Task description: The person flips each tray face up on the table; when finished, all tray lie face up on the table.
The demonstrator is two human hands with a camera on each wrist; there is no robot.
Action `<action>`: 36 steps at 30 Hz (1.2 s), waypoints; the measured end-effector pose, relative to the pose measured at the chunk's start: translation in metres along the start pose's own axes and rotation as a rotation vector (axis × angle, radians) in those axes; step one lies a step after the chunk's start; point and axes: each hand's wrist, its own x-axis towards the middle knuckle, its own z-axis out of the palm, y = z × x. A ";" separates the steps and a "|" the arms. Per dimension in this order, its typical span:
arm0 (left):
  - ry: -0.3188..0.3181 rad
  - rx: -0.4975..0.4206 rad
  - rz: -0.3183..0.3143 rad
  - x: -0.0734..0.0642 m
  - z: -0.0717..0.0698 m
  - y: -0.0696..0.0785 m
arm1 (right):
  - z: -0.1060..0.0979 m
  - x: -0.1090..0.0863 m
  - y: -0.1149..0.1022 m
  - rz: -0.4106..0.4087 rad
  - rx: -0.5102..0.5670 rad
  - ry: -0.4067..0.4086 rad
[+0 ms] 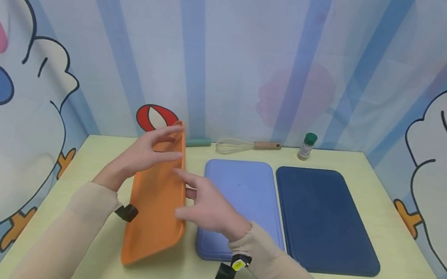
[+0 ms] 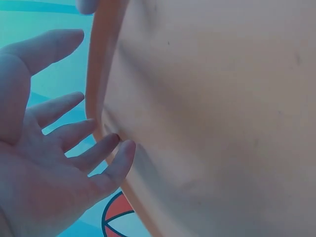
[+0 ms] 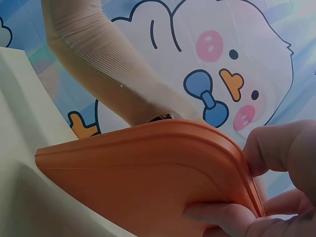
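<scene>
An orange plastic tray (image 1: 155,205) stands tilted on its left long edge on the table, its right long edge raised. My left hand (image 1: 153,148) is at the raised edge near the far corner. In the left wrist view that hand's fingers (image 2: 106,148) are spread and loosely bent, the fingertips at the rim. Nearer to me, my right hand (image 1: 210,204) pinches the same raised edge. In the right wrist view its thumb and fingers (image 3: 222,215) lie on opposite faces of the tray.
A periwinkle tray (image 1: 242,196) and a navy tray (image 1: 325,218) lie flat to the right. Along the back are a whisk (image 1: 243,146), a teal handle (image 1: 198,143) partly hidden by the orange tray, and a green-capped spice jar (image 1: 306,147). A printed curtain (image 1: 235,68) encloses the table.
</scene>
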 end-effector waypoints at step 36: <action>0.113 -0.016 -0.278 -0.082 -0.024 -0.091 | -0.033 -0.015 0.036 -0.046 0.154 0.031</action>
